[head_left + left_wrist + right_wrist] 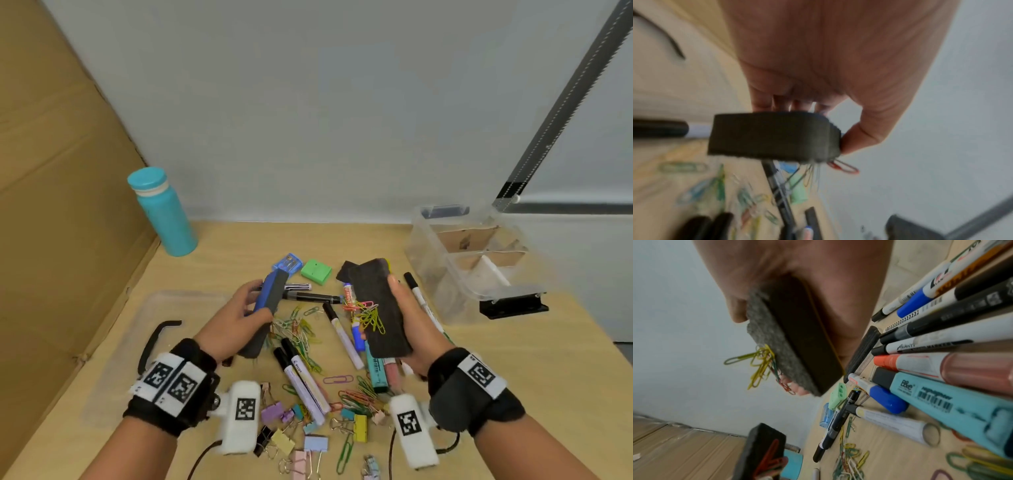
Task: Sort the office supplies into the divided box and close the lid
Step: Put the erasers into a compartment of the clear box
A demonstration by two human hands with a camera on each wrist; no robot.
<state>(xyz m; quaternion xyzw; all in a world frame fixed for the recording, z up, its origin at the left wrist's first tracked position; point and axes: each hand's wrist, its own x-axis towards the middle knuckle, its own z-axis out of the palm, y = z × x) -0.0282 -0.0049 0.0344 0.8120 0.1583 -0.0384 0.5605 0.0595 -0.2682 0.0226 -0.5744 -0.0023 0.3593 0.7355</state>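
My left hand (258, 301) grips a blue-backed board eraser (270, 294) by its sides, felt face (772, 136) turned toward the wrist camera, with a red paper clip (842, 167) hanging from it. My right hand (402, 308) grips a larger dark eraser (380, 308) above the pile. A bunch of yellow and red paper clips (370, 313) clings to its felt (797, 337). The clear divided box (431, 267) stands open at the back right. Its clear lid (137, 329) with a black handle lies flat at the left.
Markers (342, 337), a teal highlighter (376, 373), loose paper clips (301, 332) and binder clips (308, 428) litter the table between my hands. A green sharpener (315, 271) and a blue one (287, 263) lie behind. A teal bottle (164, 212) stands back left by cardboard.
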